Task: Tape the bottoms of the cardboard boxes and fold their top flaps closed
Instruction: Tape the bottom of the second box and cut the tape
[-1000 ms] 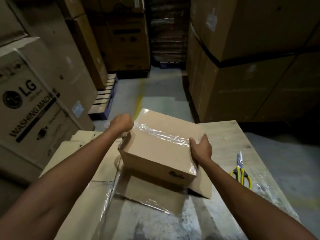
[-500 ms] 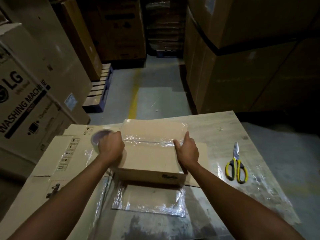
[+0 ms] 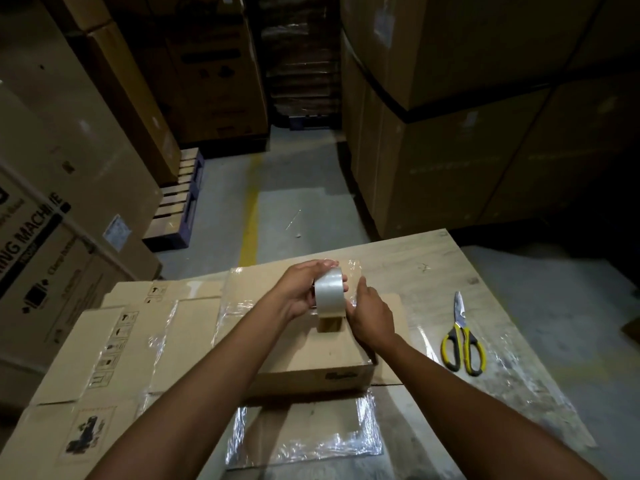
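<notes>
A small brown cardboard box (image 3: 311, 362) lies on the wooden table, its far part covered in shiny clear tape or film. Above its top I hold a roll of clear packing tape (image 3: 330, 293) upright. My left hand (image 3: 300, 289) grips the roll from the left, fingers curled over its top. My right hand (image 3: 370, 315) grips the roll's right side and its lower edge. Whether a strip is pulled free I cannot tell.
Yellow-handled scissors (image 3: 462, 336) lie right of the box. Flattened cartons (image 3: 114, 351) are stacked on the left of the table (image 3: 433, 271). A plastic-wrapped cardboard sheet (image 3: 304, 433) lies in front of the box. Big cartons (image 3: 485, 133) and a pallet (image 3: 176, 202) ring the concrete floor.
Both hands left the box's sides. The left hand brought the tape roll from the box's left to above its top, and the right hand joined it on the roll.
</notes>
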`<control>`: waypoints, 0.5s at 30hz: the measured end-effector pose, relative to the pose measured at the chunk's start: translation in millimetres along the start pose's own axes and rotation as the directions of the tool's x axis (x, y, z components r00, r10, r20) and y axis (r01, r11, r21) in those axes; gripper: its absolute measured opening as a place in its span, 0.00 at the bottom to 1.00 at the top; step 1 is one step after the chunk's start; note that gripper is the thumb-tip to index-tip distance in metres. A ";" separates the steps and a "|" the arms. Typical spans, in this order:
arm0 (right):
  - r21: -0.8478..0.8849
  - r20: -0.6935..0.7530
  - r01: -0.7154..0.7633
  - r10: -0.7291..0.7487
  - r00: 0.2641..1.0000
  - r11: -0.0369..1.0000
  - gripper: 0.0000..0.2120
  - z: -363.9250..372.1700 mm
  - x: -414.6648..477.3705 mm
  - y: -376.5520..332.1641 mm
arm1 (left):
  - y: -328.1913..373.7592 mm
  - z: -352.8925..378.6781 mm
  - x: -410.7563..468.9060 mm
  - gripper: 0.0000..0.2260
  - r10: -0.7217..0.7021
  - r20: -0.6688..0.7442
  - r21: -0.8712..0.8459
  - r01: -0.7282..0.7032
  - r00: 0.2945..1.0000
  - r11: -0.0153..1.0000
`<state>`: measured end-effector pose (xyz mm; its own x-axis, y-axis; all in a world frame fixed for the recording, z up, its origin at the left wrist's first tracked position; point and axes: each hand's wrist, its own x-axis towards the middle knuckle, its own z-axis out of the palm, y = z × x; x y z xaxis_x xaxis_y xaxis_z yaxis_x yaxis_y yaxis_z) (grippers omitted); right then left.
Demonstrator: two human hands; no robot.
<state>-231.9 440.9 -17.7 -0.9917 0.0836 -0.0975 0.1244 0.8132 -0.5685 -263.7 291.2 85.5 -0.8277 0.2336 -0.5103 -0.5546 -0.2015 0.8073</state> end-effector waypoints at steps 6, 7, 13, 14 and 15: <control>0.077 -0.133 0.074 -0.064 0.989 0.994 0.32 -16.5 -12.1 0.6 | 6.0 21.4 26.9 0.03 -0.087 -0.048 -0.127 0.080 0.995 0.989; 0.111 -0.162 0.140 -0.121 0.979 0.984 0.31 -16.6 -16.7 -0.6 | 5.8 23.3 31.2 0.02 -0.100 -0.050 -0.149 0.092 0.994 0.985; 0.315 -0.229 0.164 -0.093 0.969 0.935 0.26 -11.8 -28.2 -16.8 | 7.9 28.4 52.7 0.05 -0.113 -0.183 0.105 0.134 0.977 0.985; 0.340 -0.230 0.151 -0.074 0.970 0.928 0.23 -12.0 -30.1 -18.8 | 10.8 29.2 55.7 0.06 -0.083 -0.231 0.204 0.132 0.969 0.970; 0.370 -0.231 0.143 -0.058 0.971 0.918 0.20 -11.4 -31.9 -19.5 | 14.4 28.9 59.1 0.08 -0.033 -0.270 0.322 0.123 0.962 0.939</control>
<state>-203.1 429.0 5.7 -0.9777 0.1672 0.1271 -0.0157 0.5455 -0.8380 -318.1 329.6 75.6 -0.8013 -0.0255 -0.5977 -0.5945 0.1458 0.7907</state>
